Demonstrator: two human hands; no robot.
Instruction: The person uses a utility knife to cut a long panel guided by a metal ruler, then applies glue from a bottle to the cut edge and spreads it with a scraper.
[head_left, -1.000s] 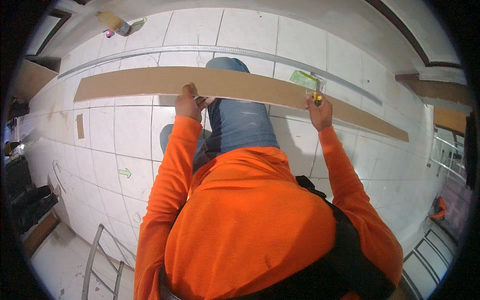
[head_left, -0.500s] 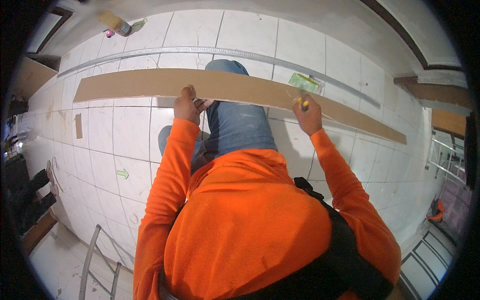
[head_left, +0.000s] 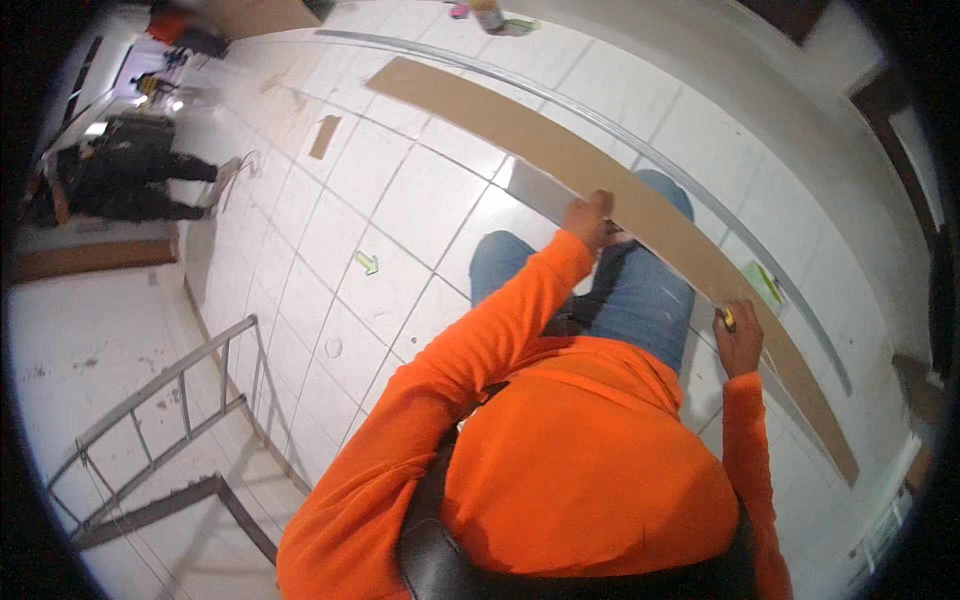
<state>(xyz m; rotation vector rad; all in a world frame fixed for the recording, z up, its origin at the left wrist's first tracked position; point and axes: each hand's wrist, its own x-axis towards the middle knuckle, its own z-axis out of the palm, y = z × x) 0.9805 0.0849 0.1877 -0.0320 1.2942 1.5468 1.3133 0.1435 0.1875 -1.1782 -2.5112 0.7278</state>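
Observation:
A long brown board strip (head_left: 530,135) with a pale edge lies slantwise across my raised knee. My left hand (head_left: 592,218) grips its near edge beside the knee, fingers curled and partly hidden underneath. Further along to the right, my right hand (head_left: 739,345) is closed around a small yellow-and-black utility knife (head_left: 728,318) at the same edge. The knife's blade cannot be made out. A thin pale sliver hangs along the edge below this hand.
Beyond the strip, a long metal rail (head_left: 645,152) and a green packet (head_left: 762,284) lie on white tiles. A brown scrap (head_left: 324,137) and a green arrow sticker (head_left: 368,263) are leftward. A metal ladder (head_left: 165,383) stands lower left; a person in dark clothes (head_left: 110,180) is far left.
My view has turned left, so the strip, rail and both hands now appear further right and slanted. Both hands keep their hold, and the spacing between them looks somewhat smaller.

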